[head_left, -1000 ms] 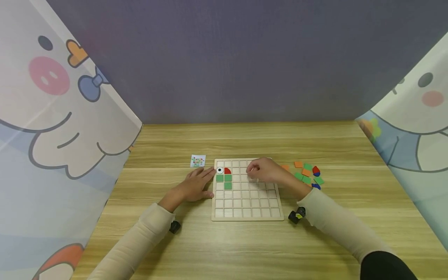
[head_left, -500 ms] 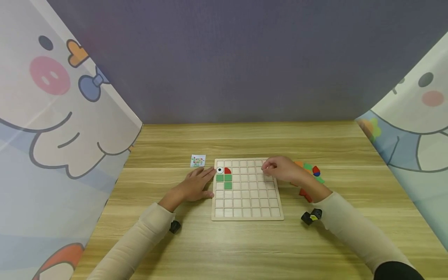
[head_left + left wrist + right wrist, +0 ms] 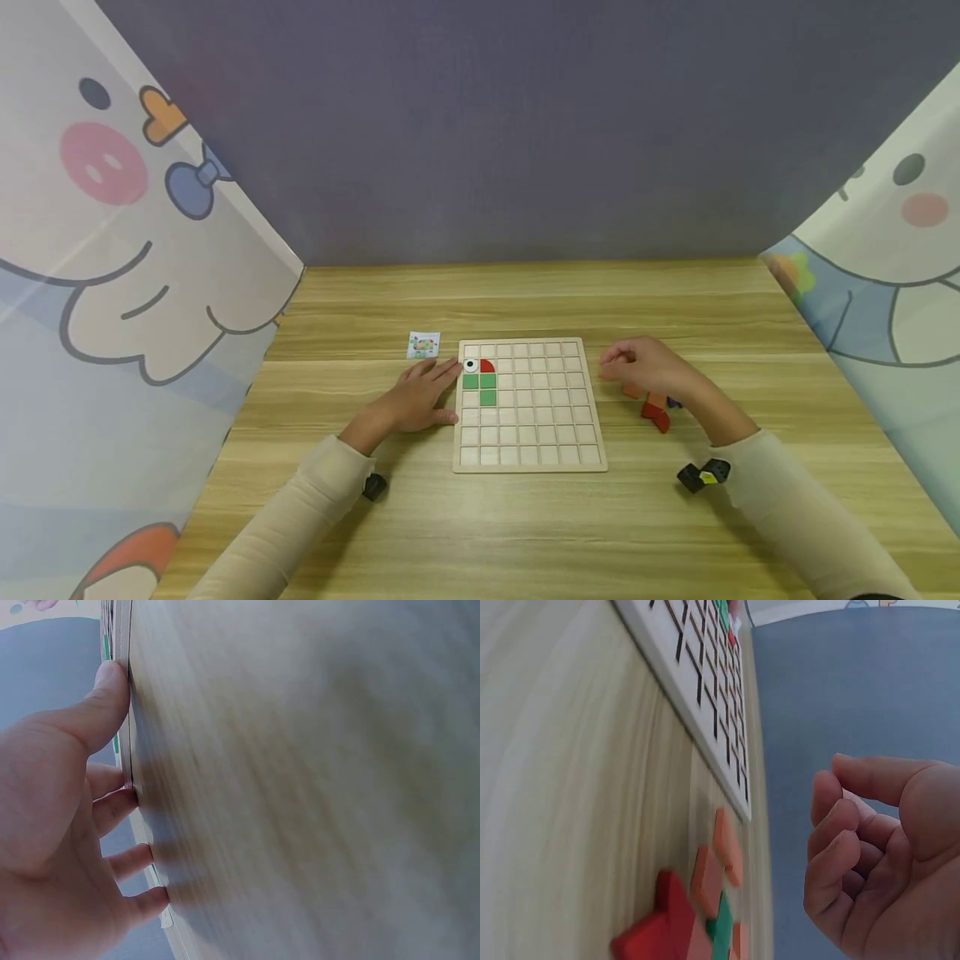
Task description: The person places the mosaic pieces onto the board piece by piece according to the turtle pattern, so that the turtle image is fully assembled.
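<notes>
Touches the board (image 3: 530, 406) at nine o'clock with spread left hand (image 3: 417, 398); holds curled right hand (image 3: 647, 367), fingertips together, above orange tiles (image 3: 708, 881) at three o'clock.

Board (image 3: 538, 434): 1. Toward the board's upper-left corner lie 3 green squares (image 3: 488, 398), 1 red quarter-round (image 3: 487, 367), 1 eye tile (image 3: 470, 365). Beyond its left edge, 1 picture card (image 3: 423, 346); beyond its right edge, loose pieces (image 3: 650, 411), partly hidden, uncountable.

Wood-grain table (image 3: 495, 533); behind it, plain dark grey wall (image 3: 525, 133); cartoon-printed left panel (image 3: 45, 350); cartoon-printed right panel (image 3: 915, 267)
</notes>
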`<control>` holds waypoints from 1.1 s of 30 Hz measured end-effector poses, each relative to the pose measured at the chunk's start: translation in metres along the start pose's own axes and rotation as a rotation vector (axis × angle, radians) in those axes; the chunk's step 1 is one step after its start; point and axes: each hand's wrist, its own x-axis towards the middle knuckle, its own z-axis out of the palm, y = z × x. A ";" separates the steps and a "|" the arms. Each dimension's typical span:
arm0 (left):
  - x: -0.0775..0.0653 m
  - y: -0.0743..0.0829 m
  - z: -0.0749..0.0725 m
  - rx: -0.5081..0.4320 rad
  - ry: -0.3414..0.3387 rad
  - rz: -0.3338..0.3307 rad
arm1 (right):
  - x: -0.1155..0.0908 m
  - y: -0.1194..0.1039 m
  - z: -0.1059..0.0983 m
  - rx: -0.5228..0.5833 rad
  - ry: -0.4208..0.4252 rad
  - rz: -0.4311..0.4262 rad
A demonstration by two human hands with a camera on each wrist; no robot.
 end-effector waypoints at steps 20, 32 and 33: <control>-0.001 0.001 0.000 0.010 -0.009 -0.010 | -0.038 0.055 -0.004 -0.033 -0.084 0.053; 0.000 0.000 0.001 0.019 0.000 0.001 | -0.038 0.060 0.000 -0.091 -0.051 0.009; 0.000 -0.001 0.002 0.018 0.001 0.001 | -0.037 0.060 0.000 -0.098 -0.049 0.003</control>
